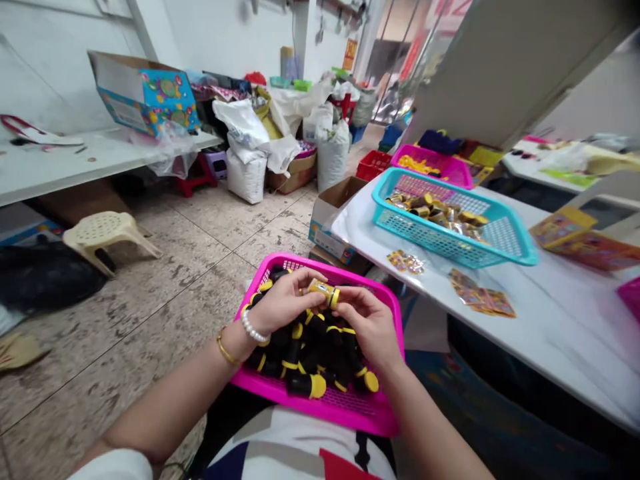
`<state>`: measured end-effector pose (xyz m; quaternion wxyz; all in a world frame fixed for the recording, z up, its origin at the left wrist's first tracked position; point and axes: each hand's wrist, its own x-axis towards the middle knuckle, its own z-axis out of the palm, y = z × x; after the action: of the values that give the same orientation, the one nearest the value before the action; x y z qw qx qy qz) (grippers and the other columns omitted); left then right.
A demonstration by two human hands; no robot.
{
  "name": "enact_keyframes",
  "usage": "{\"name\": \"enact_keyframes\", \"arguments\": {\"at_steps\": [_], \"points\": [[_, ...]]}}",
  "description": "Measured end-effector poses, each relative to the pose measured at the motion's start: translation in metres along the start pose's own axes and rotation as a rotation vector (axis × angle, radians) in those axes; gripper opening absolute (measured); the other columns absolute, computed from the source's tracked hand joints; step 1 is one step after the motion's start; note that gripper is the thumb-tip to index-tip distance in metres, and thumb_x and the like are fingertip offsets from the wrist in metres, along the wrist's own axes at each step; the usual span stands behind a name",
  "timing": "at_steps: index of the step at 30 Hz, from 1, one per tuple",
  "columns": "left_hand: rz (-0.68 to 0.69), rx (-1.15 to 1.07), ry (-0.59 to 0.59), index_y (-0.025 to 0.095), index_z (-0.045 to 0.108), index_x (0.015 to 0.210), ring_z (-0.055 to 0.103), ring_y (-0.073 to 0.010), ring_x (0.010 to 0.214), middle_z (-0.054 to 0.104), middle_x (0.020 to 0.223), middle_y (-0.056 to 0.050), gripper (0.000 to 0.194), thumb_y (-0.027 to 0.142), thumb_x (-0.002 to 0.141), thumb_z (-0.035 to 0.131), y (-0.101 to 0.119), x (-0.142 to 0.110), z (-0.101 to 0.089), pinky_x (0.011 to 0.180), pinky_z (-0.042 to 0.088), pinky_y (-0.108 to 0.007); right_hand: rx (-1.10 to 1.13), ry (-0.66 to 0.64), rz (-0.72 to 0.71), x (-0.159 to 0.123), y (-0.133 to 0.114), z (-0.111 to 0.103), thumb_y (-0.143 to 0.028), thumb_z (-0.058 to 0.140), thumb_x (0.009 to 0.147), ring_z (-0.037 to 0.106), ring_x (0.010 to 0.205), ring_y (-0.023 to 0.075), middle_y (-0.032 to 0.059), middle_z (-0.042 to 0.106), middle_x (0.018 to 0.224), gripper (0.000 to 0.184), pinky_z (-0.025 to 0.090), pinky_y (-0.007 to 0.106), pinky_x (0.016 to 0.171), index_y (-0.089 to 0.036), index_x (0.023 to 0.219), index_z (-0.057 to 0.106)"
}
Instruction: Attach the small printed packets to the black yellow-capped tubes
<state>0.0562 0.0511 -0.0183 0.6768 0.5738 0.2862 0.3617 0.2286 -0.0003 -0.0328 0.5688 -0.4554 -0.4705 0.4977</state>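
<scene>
A pink basket (345,410) rests on my lap, filled with several black tubes with yellow caps (306,383). Above it, both hands meet on one small tube wrapped in gold with a yellow cap (325,292). My left hand (283,303), with a pearl bracelet and a gold bangle at the wrist, has its fingers curled round the tube's left end. My right hand (367,323) pinches the capped right end.
A white table (550,320) on the right carries a teal basket (505,247) of gold-wrapped pieces, loose sticker packets (480,300) and a second pink basket (457,175). A cardboard box (330,213), sacks (247,170), a cream plastic stool (103,233) and a left-hand bench (75,163) stand around the tiled floor.
</scene>
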Motion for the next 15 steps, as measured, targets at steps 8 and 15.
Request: {"name": "enact_keyframes", "arguments": {"at_steps": [8,15], "points": [[-0.261,-0.190,-0.016,0.016,0.053,0.104,0.060,-0.0109,0.053,0.061,0.074,-0.002,0.042,0.051,0.083,0.060,-0.007,-0.010,0.001,0.044,0.043,-0.019,-0.168,-0.100,-0.171,-0.008,-0.002,-0.011,-0.030,0.074,0.079,0.063,0.082,0.0194,0.0061,0.061,0.101,0.023,0.056,0.032,0.071,-0.024,0.101,0.071],[-0.249,-0.057,0.017,0.013,0.060,0.089,0.051,-0.0057,0.047,0.057,0.063,0.001,0.035,0.046,0.079,0.066,-0.001,-0.014,0.002,0.042,0.039,-0.015,-0.310,-0.041,-0.238,-0.018,0.005,-0.007,-0.021,0.068,0.083,0.065,0.091,0.0216,0.0057,0.064,0.102,0.026,0.057,0.038,0.086,-0.023,0.108,0.060]]}}
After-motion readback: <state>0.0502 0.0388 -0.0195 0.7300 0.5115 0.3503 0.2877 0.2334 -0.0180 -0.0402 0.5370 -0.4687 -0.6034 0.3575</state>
